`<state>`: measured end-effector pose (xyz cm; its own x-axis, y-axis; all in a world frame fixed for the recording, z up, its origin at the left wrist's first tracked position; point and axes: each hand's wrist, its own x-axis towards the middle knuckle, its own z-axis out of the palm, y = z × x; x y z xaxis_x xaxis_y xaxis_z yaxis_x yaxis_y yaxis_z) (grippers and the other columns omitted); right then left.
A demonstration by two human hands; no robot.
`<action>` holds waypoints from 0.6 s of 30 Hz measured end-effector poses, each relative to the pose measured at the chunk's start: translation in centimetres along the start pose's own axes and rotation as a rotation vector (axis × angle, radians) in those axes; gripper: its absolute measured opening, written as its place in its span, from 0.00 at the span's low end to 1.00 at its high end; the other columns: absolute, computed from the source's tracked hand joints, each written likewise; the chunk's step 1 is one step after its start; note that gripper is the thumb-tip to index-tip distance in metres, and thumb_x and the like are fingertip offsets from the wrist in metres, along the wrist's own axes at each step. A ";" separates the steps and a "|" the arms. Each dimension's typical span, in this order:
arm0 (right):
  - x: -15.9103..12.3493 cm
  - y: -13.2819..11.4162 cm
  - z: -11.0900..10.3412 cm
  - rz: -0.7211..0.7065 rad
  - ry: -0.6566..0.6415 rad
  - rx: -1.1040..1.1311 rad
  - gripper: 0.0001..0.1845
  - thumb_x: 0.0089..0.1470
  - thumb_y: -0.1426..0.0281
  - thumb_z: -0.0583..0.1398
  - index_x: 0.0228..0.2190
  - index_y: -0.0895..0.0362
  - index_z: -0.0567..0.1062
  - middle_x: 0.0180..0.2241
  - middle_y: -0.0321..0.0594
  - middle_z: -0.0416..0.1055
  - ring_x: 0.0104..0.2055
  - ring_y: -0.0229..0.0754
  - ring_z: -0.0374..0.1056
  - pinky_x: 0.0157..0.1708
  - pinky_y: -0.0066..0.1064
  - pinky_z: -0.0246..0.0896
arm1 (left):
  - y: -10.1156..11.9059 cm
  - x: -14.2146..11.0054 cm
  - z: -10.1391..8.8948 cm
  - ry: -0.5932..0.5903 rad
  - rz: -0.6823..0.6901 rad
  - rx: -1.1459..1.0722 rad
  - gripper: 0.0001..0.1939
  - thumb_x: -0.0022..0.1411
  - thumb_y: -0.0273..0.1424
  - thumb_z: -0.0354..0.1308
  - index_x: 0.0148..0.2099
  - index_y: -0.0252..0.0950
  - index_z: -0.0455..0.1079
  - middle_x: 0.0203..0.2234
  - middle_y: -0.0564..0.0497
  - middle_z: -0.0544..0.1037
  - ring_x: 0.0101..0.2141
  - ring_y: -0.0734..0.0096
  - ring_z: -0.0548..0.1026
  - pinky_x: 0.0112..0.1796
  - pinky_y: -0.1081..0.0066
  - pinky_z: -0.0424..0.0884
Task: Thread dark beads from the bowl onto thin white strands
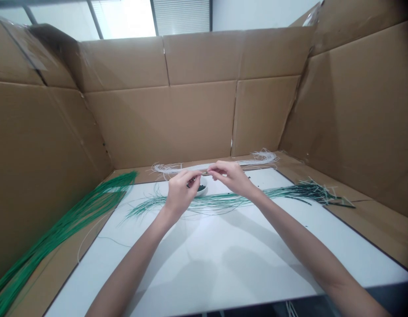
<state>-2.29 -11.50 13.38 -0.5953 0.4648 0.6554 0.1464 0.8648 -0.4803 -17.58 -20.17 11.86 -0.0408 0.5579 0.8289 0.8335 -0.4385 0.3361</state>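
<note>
My left hand (180,192) and my right hand (229,176) meet above the far part of a white board (204,273), their fingertips pinching a thin pale wire (204,172) between them. A small dark piece seems to sit at my left fingertips, but it is too small to tell. Just below, a small white bowl (201,188) holds dark bits and stands close to my left hand. A loose bundle of thin green wires (220,201) lies across the board under both hands, its dark, frayed end (309,191) reaching right.
A long bundle of green wires (58,231) lies on the cardboard at the left, and white wires (259,158) lie behind the board. Brown cardboard walls (157,123) surround the work area on three sides, with windows above them.
</note>
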 end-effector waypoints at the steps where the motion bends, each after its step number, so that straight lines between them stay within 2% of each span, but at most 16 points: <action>1: 0.0 -0.1 0.0 -0.014 0.001 -0.022 0.08 0.53 0.71 0.55 0.28 0.59 0.74 0.24 0.37 0.70 0.25 0.33 0.65 0.27 0.25 0.58 | 0.1 0.0 0.0 0.000 -0.005 0.008 0.05 0.56 0.27 0.55 0.33 0.35 0.72 0.25 0.52 0.75 0.22 0.78 0.68 0.27 0.77 0.66; 6: -0.1 -0.4 0.0 -0.055 -0.012 -0.092 0.08 0.54 0.72 0.54 0.27 0.59 0.73 0.23 0.36 0.69 0.25 0.33 0.62 0.27 0.24 0.56 | 0.4 0.1 0.0 -0.037 -0.033 0.026 0.04 0.57 0.27 0.54 0.30 0.34 0.68 0.25 0.54 0.73 0.22 0.80 0.66 0.27 0.79 0.64; 13: -0.2 -0.3 0.1 -0.119 -0.012 -0.137 0.08 0.55 0.74 0.54 0.28 0.59 0.72 0.24 0.36 0.69 0.25 0.32 0.63 0.28 0.24 0.56 | -0.1 0.1 0.1 -0.138 -0.016 0.073 0.03 0.60 0.25 0.50 0.33 0.34 0.64 0.28 0.53 0.69 0.26 0.79 0.65 0.29 0.79 0.62; 18: -0.2 -0.2 0.3 -0.153 0.011 -0.161 0.08 0.55 0.73 0.54 0.28 0.59 0.72 0.24 0.36 0.69 0.25 0.33 0.62 0.28 0.24 0.56 | 0.0 0.1 0.1 -0.115 0.019 0.069 0.04 0.60 0.25 0.49 0.34 0.34 0.64 0.28 0.53 0.70 0.25 0.79 0.65 0.29 0.78 0.62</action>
<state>-2.43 -11.83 13.15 -0.6118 0.3274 0.7201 0.1801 0.9441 -0.2762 -17.52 -20.09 11.89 0.0355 0.6284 0.7771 0.8694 -0.4029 0.2861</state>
